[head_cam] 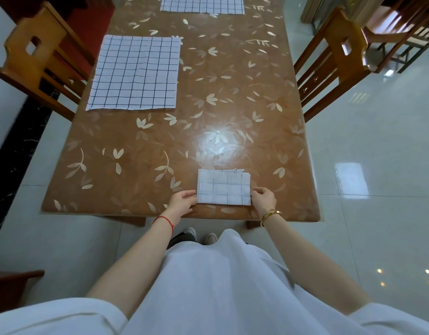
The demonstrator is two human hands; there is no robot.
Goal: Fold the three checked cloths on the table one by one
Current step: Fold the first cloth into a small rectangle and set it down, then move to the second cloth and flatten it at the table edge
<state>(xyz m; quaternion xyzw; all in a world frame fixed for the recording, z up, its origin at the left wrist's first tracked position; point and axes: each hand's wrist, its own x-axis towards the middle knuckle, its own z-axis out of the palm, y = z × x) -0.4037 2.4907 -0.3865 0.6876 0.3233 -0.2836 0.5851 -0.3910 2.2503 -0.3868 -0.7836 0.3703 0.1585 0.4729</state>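
Note:
A small folded checked cloth point(223, 187) lies near the table's front edge. My left hand point(182, 202) pinches its lower left corner. My right hand point(263, 198) pinches its lower right corner. A second checked cloth point(136, 72) lies spread flat on the left side of the table. A third checked cloth point(202, 4) lies flat at the far end, cut off by the top of the view.
The brown table point(232, 93) has a glossy leaf-patterned cover. Wooden chairs stand at its left point(39, 52) and right point(334, 59) sides. More chairs point(402, 25) are at the far right on the shiny tiled floor.

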